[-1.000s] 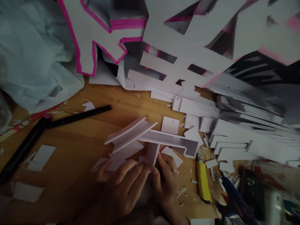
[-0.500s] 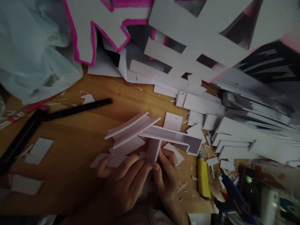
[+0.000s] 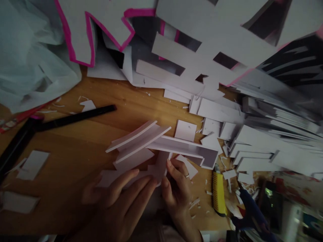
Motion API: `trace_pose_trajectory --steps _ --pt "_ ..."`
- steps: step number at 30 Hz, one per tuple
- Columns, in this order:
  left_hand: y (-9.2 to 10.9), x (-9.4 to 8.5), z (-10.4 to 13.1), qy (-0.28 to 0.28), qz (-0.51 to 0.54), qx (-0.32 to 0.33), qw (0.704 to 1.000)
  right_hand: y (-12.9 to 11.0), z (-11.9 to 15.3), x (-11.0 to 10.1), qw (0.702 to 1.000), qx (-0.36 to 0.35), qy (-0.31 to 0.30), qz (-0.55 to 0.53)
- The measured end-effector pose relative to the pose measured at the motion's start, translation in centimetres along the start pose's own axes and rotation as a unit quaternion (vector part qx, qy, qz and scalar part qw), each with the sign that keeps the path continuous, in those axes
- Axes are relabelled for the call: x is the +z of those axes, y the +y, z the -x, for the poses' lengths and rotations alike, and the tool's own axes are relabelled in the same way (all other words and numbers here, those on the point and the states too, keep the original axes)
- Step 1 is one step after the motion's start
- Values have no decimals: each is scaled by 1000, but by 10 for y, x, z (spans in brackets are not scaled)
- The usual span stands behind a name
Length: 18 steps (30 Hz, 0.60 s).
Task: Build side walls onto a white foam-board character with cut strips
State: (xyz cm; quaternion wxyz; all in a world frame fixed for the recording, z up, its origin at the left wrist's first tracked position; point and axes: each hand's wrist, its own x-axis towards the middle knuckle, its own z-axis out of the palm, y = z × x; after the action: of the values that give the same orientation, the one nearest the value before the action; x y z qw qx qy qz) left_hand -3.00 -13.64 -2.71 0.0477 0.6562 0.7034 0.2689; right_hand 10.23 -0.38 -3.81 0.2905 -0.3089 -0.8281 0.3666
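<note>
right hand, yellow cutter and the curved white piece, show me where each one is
Right hand (image 3: 178, 191): head view, on the back of the hand
Yellow cutter (image 3: 218, 195): head view, on its handle
Curved white piece (image 3: 138, 140): head view, on its floor between the two raised edges

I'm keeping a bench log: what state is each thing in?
White, angular card structure: walls standing along some edges.
Bare left hand: fingers outstretched, beside or touching the structure.
Bare right hand: thumb and forefinger pinching the structure's upright wall.
Yellow, ribbed plastic cutter: lying unheld, blade unclear.
Long black cylindrical markers: lying, ends close together.
Blue plastic glue gun: unheld, power unclear.
Whitish plastic bag: crumpled.
</note>
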Motion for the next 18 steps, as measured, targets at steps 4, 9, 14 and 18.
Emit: trace_pose_trajectory --steps 4,9,14,18 --pt "-4 -8 2 -39 -13 26 999 -1 0 1 1000 10 -1 -11" --pt "-2 -12 -13 -18 -17 26 999 0 0 1 1000 6 7 -11" --pt "2 -13 -20 -45 -37 -12 998 -1 -2 1 1000 8 3 -22" --pt "6 -13 -20 -95 -76 25 992 -1 -2 0 1000 15 0 -26"
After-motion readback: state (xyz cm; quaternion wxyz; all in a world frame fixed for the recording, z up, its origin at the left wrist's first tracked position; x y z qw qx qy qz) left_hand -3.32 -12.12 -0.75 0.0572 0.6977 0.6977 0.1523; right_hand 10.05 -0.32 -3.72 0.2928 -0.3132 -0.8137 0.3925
